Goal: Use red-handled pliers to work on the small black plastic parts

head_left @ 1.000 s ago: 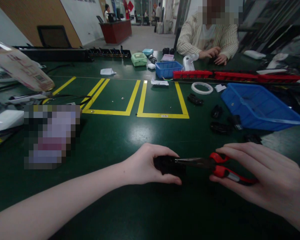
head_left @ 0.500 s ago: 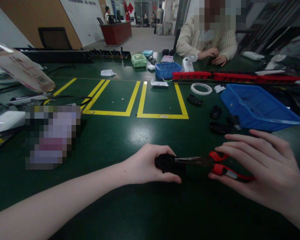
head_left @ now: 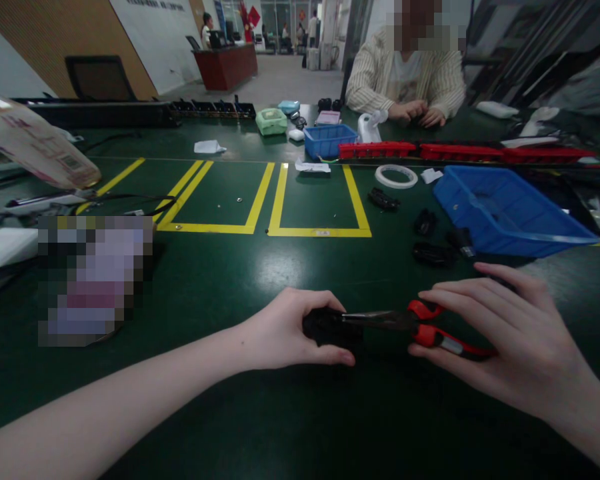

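Observation:
My left hand [head_left: 294,331] is closed around a small black part [head_left: 325,327], thumb below and fingers above. Dark against the green table, the part's exact kind is hard to make out. My right hand [head_left: 510,340] grips needle-nose pliers [head_left: 430,335] with red handles, fingers on the upper handle and thumb under the lower one. Their long metal jaws point left, and the tips meet the black part's upper side; whether they pinch anything there I cannot tell.
Several black pieces [head_left: 433,253] lie beside a blue bin [head_left: 520,230] at the right. Farther back are a tape roll [head_left: 396,176], red strips [head_left: 377,151] and a smaller blue basket [head_left: 330,141]. A person [head_left: 405,80] sits opposite. A blurred-out object [head_left: 97,280] lies left.
The view has shifted slightly, so everything sits a little farther left. Both hands keep their grips, and the plier tips stay at the black part.

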Motion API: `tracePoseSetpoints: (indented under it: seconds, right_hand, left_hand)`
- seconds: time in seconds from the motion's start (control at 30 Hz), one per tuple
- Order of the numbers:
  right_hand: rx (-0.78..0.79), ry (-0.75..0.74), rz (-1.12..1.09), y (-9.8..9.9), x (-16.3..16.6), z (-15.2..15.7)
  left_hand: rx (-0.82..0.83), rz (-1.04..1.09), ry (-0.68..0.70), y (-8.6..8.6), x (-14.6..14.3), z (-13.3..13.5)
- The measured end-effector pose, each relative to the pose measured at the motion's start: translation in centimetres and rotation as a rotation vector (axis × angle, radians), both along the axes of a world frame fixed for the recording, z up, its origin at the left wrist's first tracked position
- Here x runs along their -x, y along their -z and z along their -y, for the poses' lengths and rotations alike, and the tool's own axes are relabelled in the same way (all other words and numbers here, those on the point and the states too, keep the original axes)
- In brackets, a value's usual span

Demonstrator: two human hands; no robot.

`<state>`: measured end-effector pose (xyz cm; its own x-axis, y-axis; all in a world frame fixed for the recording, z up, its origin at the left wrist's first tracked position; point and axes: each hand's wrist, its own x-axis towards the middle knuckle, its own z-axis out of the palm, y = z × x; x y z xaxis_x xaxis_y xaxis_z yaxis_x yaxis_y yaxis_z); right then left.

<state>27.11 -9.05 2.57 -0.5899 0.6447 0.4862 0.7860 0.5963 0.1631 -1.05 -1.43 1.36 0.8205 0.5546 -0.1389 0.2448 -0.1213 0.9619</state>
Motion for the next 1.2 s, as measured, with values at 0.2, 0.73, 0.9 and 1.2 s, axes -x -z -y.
tracePoseSetpoints:
  seconds: [0.2, 0.73, 0.9, 1.2]
  right_hand:
    - [0.017, 0.018, -0.051, -0.26, 0.17, -0.06]
    - [0.003, 0.006, -0.007, -0.02, 0.35, 0.05]
    - [0.005, -0.007, 0.005, -0.12, 0.06, -0.11]
    - [0.019, 0.027, -0.035, -0.17, 0.05, 0.09]
  left_hand:
    - [0.010, 0.001, 0.015, -0.07, 0.06, -0.03]
    - [-0.016, 0.017, 0.003, 0.23, -0.03, 0.00]
    - [-0.012, 0.033, -0.019, 0.25, -0.05, 0.06]
    - [0.056, 0.028, -0.024, 0.34, 0.17, -0.07]
